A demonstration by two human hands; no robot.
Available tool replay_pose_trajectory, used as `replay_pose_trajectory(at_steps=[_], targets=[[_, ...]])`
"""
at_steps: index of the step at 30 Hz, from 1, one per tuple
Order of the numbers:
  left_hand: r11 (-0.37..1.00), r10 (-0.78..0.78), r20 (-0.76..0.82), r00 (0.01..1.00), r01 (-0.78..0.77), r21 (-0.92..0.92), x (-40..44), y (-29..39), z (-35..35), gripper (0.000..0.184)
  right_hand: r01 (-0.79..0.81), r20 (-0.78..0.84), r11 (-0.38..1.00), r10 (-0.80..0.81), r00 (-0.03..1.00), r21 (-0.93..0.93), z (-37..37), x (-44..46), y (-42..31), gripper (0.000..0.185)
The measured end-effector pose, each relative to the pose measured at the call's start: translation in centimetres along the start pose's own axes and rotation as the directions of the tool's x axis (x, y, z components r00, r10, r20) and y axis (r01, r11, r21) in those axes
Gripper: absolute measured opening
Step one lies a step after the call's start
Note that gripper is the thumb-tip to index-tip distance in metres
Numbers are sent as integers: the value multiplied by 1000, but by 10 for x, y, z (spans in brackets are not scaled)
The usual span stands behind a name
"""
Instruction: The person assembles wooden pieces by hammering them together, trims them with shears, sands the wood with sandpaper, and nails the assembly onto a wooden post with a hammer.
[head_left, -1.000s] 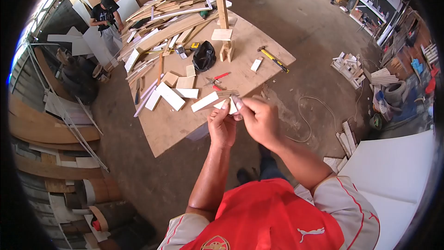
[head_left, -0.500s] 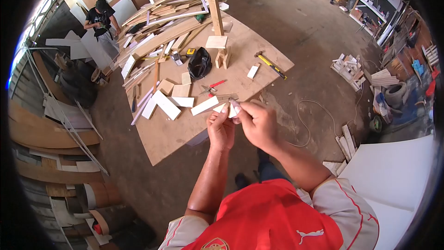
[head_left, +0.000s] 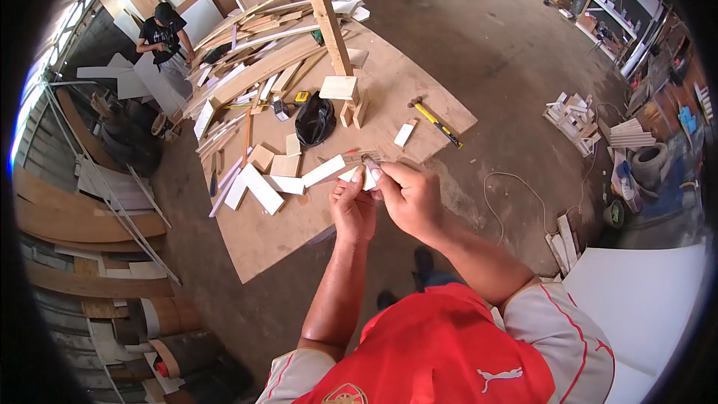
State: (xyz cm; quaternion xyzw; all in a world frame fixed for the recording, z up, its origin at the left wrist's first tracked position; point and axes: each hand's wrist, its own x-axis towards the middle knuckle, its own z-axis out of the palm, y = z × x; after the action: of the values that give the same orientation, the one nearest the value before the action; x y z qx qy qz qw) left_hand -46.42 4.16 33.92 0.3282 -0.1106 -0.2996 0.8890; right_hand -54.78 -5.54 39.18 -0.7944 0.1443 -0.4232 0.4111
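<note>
My left hand (head_left: 354, 209) is closed, with thumb and fingers pinching a small pale piece of wood (head_left: 370, 179). From the right, my right hand (head_left: 413, 198) pinches at the same piece, its fingertips meeting those of the left. What lies between the fingertips is mostly hidden. Just beyond them a pale board (head_left: 324, 170) reaches out to the left; whether it joins the held piece I cannot tell. That board partly covers the red-handled pliers (head_left: 351, 152). Several short pale boards (head_left: 262, 188) lie to the left on the wooden table (head_left: 269, 243).
A black plastic bag (head_left: 315, 121), a yellow tape measure (head_left: 301, 97) and a hammer (head_left: 435, 121) lie on the table. An upright post (head_left: 326, 19) stands by a small wooden block stand (head_left: 340, 88). Behind is a lumber pile (head_left: 262, 63). A co-worker (head_left: 163, 41) stands at the far left.
My view has shifted, so the table and its contents sit lower and slightly left. Both hands keep their pinch in nearly the same place. The pliers are now more covered.
</note>
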Motion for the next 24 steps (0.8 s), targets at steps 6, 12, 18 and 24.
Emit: replay_pose_trajectory(at_steps=[6,12,18,24], targets=[[999,29,-66,997,-30,-25,28,-17,14,20,35,20,996,-37,999,83,-8,29,30,13],[999,12,-70,997,-16,-46,48,-31,17,17,44,85,997,-49,995,61,-20,55,53,11],[972,-72,-38,997,62,-225,53,-35,9,34,63,298,972,-131,946,227,-64,56,64,11],[966,-79,178,981,119,-228,54,-40,27,44,201,186,966,-230,955,160,-69,76,72,27]])
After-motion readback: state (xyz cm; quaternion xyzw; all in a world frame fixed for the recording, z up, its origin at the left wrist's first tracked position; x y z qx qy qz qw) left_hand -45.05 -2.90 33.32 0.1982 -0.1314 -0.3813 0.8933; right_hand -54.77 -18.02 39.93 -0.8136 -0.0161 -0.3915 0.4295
